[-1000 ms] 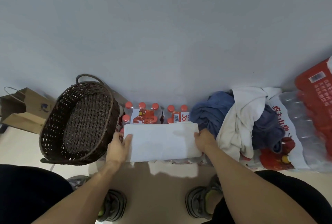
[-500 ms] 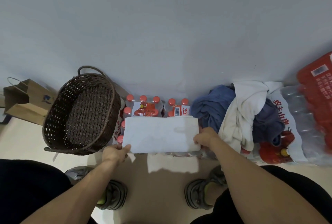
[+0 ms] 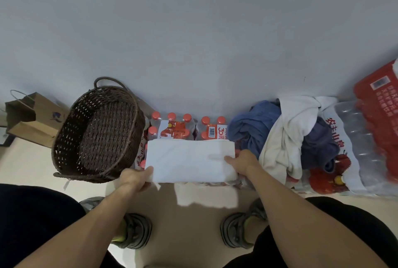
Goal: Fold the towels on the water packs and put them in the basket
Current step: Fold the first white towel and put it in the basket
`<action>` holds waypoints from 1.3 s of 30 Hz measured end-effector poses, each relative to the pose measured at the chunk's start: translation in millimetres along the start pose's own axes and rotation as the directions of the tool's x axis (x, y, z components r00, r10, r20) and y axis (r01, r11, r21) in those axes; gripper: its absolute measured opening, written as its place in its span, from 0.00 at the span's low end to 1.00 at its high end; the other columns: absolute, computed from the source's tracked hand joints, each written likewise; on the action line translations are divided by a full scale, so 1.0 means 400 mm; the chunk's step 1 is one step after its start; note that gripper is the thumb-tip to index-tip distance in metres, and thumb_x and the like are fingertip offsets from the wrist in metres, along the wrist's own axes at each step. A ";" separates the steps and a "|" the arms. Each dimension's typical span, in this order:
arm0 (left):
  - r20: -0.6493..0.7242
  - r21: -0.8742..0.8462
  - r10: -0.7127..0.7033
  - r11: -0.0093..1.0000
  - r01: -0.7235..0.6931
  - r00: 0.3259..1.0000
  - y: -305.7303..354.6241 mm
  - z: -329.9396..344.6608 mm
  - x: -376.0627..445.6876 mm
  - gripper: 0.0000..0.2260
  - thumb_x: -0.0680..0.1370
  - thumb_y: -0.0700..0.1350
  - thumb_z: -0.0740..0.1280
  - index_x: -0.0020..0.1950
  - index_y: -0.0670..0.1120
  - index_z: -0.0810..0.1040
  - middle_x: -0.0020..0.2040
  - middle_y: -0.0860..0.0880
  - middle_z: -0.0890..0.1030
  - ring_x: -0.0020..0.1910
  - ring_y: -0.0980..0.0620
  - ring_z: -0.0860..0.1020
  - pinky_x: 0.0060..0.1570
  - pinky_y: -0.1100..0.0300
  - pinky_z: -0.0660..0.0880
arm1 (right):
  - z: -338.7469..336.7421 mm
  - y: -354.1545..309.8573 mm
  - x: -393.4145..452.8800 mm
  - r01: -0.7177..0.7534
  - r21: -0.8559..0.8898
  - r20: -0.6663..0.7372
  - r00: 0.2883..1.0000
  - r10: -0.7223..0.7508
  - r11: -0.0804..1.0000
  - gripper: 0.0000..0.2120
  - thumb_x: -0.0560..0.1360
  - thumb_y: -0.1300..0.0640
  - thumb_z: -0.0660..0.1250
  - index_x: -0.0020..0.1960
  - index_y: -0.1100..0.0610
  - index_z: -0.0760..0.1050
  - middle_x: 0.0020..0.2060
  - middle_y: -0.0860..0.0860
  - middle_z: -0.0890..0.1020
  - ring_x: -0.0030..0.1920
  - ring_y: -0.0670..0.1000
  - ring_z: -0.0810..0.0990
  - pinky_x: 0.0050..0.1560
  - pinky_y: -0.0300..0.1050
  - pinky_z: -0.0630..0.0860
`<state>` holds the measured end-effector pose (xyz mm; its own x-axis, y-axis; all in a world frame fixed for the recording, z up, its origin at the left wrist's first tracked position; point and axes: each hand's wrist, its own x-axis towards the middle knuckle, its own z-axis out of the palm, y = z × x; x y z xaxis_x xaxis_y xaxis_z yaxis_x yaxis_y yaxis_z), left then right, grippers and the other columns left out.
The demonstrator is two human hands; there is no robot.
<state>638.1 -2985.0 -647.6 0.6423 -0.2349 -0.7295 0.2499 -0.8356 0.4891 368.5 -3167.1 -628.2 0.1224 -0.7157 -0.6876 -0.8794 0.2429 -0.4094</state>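
A white towel (image 3: 189, 161) lies folded into a flat rectangle on a pack of red-capped water bottles (image 3: 178, 126). My left hand (image 3: 134, 178) pinches the towel's near left corner. My right hand (image 3: 242, 163) holds its right edge, thumb on top. The dark wicker basket (image 3: 64, 138) stands to the left of the pack, with nothing in it. A heap of unfolded blue and white towels (image 3: 284, 138) lies on another water pack (image 3: 353, 160) to the right.
A brown paper bag (image 3: 32, 117) leans at the far left by the wall. A red-wrapped pack (image 3: 381, 100) sits at the far right. My two shoes (image 3: 133, 231) stand on the beige floor just before the packs. A grey wall rises behind everything.
My left hand slid from the towel's left edge down to its near left corner. The towel's far edge now lies folded over; my right hand stayed at the right edge.
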 end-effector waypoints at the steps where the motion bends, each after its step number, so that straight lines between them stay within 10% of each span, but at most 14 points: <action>1: 0.019 0.034 -0.007 0.999 0.006 1.000 0.004 -0.002 -0.005 0.11 0.73 0.45 0.74 0.39 0.36 0.80 0.32 0.40 0.82 0.26 0.46 0.80 0.33 0.56 0.81 | 0.000 0.000 0.004 -0.009 -0.003 -0.014 1.000 0.009 1.000 0.20 0.77 0.49 0.67 0.65 0.59 0.76 0.60 0.56 0.81 0.58 0.58 0.79 0.58 0.48 0.75; 6: 0.115 -0.058 -0.042 0.997 0.049 0.992 0.039 0.004 -0.020 0.19 0.72 0.46 0.74 0.56 0.35 0.78 0.50 0.36 0.82 0.48 0.38 0.82 0.51 0.47 0.80 | 0.001 -0.017 0.012 -0.038 -0.083 -0.013 0.999 0.037 0.996 0.15 0.78 0.57 0.63 0.63 0.59 0.76 0.58 0.57 0.81 0.55 0.57 0.79 0.49 0.44 0.73; 11: 0.210 0.172 -0.086 0.984 0.050 0.974 0.069 -0.010 -0.044 0.16 0.76 0.51 0.71 0.52 0.38 0.79 0.31 0.42 0.83 0.26 0.46 0.79 0.28 0.59 0.76 | 0.000 -0.022 0.031 -0.069 0.200 0.002 0.998 0.070 0.977 0.17 0.76 0.54 0.69 0.62 0.59 0.75 0.57 0.55 0.80 0.53 0.55 0.77 0.55 0.48 0.75; 20: 0.234 0.084 0.124 0.986 -0.147 0.964 0.096 -0.001 -0.006 0.14 0.76 0.46 0.72 0.57 0.39 0.79 0.48 0.42 0.84 0.46 0.43 0.83 0.50 0.48 0.81 | -0.017 -0.041 0.021 -0.146 0.494 0.140 0.986 0.087 0.857 0.12 0.71 0.63 0.70 0.54 0.58 0.78 0.53 0.58 0.82 0.47 0.57 0.79 0.47 0.53 0.79; 25: 0.373 0.184 0.057 0.974 -0.134 0.926 0.088 -0.004 0.011 0.17 0.74 0.42 0.74 0.62 0.41 0.77 0.54 0.44 0.83 0.50 0.46 0.82 0.52 0.50 0.80 | -0.035 -0.034 0.003 -0.302 0.448 0.310 0.935 0.171 0.842 0.21 0.68 0.63 0.75 0.60 0.62 0.74 0.53 0.61 0.82 0.49 0.62 0.81 0.48 0.60 0.80; 31: 0.216 0.060 0.136 0.987 -0.152 0.967 0.099 0.021 -0.016 0.17 0.71 0.54 0.76 0.49 0.43 0.80 0.46 0.44 0.85 0.44 0.43 0.84 0.48 0.46 0.82 | -0.032 -0.026 0.004 -0.229 0.504 0.236 0.964 0.122 0.833 0.19 0.67 0.64 0.77 0.57 0.61 0.79 0.53 0.59 0.84 0.50 0.60 0.82 0.49 0.58 0.81; 39: 0.415 -0.220 0.122 0.975 -0.031 0.902 0.123 0.009 -0.012 0.18 0.72 0.35 0.73 0.59 0.46 0.74 0.56 0.39 0.81 0.52 0.35 0.81 0.47 0.29 0.77 | -0.033 -0.021 -0.005 -0.192 0.530 0.273 0.961 0.048 0.826 0.19 0.64 0.62 0.80 0.52 0.57 0.80 0.50 0.56 0.85 0.47 0.58 0.83 0.42 0.54 0.81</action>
<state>644.5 -3026.8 -621.7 0.3090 -0.5202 -0.7962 0.3828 -0.6983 0.6048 369.8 -3176.4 -615.6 0.2006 -0.4971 -0.8442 -0.5060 0.6853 -0.5238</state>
